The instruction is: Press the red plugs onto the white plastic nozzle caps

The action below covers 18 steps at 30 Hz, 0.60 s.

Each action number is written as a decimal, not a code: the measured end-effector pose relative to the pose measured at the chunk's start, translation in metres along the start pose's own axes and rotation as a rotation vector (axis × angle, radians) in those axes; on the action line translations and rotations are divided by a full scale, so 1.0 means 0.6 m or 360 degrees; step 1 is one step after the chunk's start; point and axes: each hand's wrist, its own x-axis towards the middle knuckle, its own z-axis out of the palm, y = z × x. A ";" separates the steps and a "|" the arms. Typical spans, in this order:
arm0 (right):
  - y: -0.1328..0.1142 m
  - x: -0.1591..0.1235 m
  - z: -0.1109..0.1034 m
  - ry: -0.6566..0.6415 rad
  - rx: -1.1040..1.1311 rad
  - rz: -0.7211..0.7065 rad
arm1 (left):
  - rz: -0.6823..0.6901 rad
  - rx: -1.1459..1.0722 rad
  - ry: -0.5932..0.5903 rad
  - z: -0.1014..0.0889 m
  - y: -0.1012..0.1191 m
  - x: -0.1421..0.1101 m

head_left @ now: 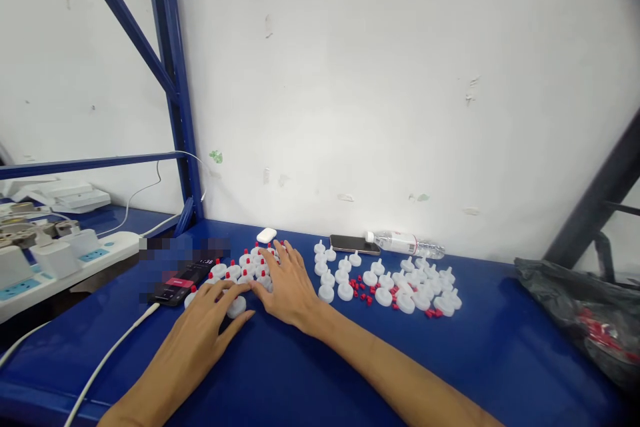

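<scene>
Caps, red-tipped: clustered left of centre on blue table. Power strip; phone. Left hand: thumb and forefinger apart about one cap, grip unclear. Right hand: fingers extended, loosely parted, over cluster. Untipped caps, red tips among them. Bottle, behind. Bag.

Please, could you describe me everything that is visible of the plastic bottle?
The bottle looks like clear, thin plastic, with a white cap on and a whitish label with some red. It lies on its side on the blue table, near the wall, cap pointing left toward a phone; whether they touch is unclear. Neither the left hand nor the right hand touches it.
</scene>
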 end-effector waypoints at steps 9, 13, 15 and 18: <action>0.055 -0.043 -0.146 0.0412 -0.0265 -0.0056 | 0.0022 -0.0128 0.0431 -0.031 0.032 -0.046; 0.112 -0.086 -0.182 0.0304 -0.0450 -0.0015 | 0.0177 -0.0204 0.0371 -0.013 0.074 -0.032; 0.136 -0.101 -0.196 0.0239 -0.0503 0.0001 | 0.0226 -0.0221 0.0239 -0.001 0.104 -0.012; 0.159 -0.114 -0.219 0.0126 -0.0484 0.0011 | 0.0282 -0.0208 -0.0090 0.017 0.150 0.028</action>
